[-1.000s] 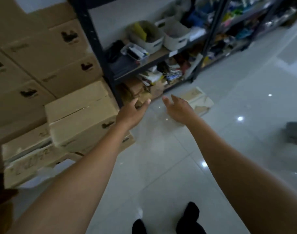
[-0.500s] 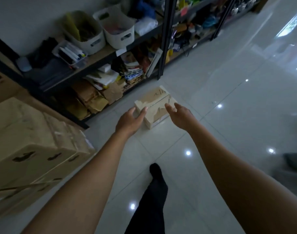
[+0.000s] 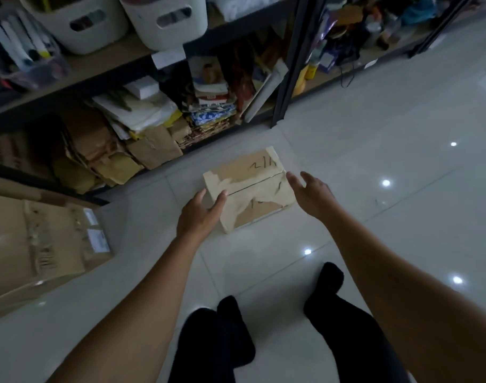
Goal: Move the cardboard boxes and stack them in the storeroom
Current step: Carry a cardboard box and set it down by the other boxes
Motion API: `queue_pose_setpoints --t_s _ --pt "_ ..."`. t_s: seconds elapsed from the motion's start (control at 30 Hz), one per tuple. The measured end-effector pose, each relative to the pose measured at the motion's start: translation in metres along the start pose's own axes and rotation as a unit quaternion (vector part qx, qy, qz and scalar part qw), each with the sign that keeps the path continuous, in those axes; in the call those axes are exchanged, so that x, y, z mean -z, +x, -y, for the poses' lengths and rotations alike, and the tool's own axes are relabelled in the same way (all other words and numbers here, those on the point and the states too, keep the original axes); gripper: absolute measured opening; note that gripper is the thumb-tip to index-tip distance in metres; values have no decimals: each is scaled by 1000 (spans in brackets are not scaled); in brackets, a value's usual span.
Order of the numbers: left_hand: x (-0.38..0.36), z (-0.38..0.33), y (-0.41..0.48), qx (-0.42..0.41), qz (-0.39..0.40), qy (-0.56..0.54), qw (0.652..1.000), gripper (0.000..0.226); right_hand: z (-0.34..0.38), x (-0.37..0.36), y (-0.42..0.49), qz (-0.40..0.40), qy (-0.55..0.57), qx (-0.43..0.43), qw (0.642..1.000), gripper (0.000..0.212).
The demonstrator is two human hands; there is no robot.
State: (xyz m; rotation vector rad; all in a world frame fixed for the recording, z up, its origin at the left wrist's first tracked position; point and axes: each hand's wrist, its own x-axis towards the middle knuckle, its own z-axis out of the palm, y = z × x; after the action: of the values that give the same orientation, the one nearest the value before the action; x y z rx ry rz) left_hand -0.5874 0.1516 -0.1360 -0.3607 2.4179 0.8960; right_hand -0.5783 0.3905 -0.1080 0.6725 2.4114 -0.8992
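Observation:
A small flat cardboard box (image 3: 253, 186) with torn tape and pen marks lies on the white tiled floor in front of a dark shelf. My left hand (image 3: 200, 214) reaches to the box's near left corner, fingers straight, its fingertips at the box's left edge. My right hand (image 3: 311, 192) hovers at the box's right edge, fingers spread and relaxed, holding nothing. Whether either hand touches the box is not plain. A stack of larger cardboard boxes (image 3: 40, 250) stands at the left.
The dark metal shelf (image 3: 284, 78) holds white bins (image 3: 164, 20), papers, folded cloth and crumpled brown bags. My legs in dark trousers (image 3: 333, 313) are below the box. White glossy floor (image 3: 402, 161) stretches to the right.
The view turned away from the box stack at the left and closed in on the small box. Both hands came down to its left and right edges.

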Motion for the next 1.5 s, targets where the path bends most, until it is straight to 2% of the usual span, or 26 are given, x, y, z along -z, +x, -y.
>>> queue_pose_setpoints --t_s 0.23,0.43,0.6,0.73,0.87,1.0,1.33,1.5 --pt "-114 27 125 80 -59 -56 994 84 -62 -59 169 46 -65 42 996 71" --pt "-197 71 224 165 -128 -117 971 103 -110 -128 289 6 -8 19 1000 75" --pt "-221 101 258 192 -197 -165 947 92 -132 -161 333 5 47 41 998 64" --pt "-219 107 262 192 -200 -185 943 82 -138 -168 337 -11 63 42 997 59" --pt "-199 92 242 177 -216 -178 944 83 -119 -149 321 -27 82 57 995 59" --pt "-141 54 191 158 -241 -179 941 81 -75 -98 271 -47 77 80 993 60" --pt "61 -51 -63 150 -301 -267 903 85 82 87 32 16 30 161 986 60" --pt "109 -84 -180 185 -353 -267 878 83 126 149 -66 51 0 217 975 61"
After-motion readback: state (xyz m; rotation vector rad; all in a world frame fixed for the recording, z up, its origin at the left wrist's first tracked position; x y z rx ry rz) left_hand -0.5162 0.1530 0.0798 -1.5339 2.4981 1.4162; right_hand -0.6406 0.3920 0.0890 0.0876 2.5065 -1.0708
